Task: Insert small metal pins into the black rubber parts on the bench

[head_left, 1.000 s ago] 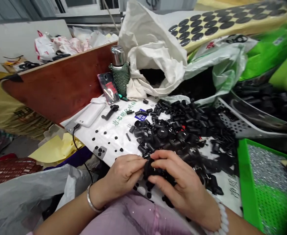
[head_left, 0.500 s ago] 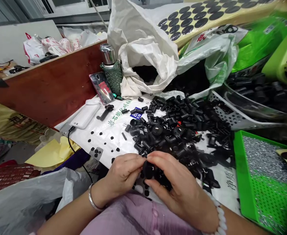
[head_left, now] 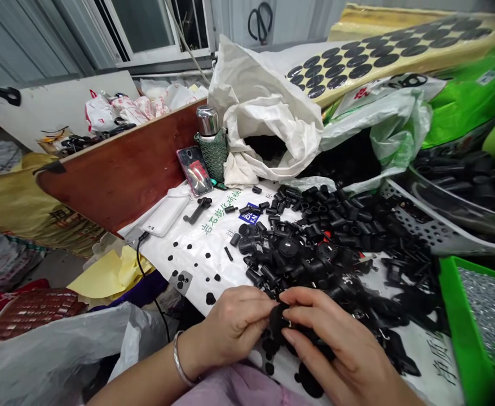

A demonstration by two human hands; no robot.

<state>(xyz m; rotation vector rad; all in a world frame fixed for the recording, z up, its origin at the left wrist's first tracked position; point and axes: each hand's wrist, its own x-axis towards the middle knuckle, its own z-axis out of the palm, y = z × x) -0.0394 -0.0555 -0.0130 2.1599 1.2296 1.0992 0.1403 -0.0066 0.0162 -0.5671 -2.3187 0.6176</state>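
Both my hands meet low in the view over a white printed sheet. My left hand has its fingers curled and pinches one side of a small black plastic part. My right hand wraps the same part from the other side, with more black pieces under its palm. Just beyond my fingers lies a big heap of black plastic parts. Small black round dots are scattered on the sheet to the left.
A white power bank with a cable, a phone and a metal flask stand by a brown board. White bags and a sheet of black pads lie behind. A green tray of small metal bits sits right.
My hands stay together on the black part. The view has tilted up and shifted, so the hands and the heap now sit lower and more to the right.
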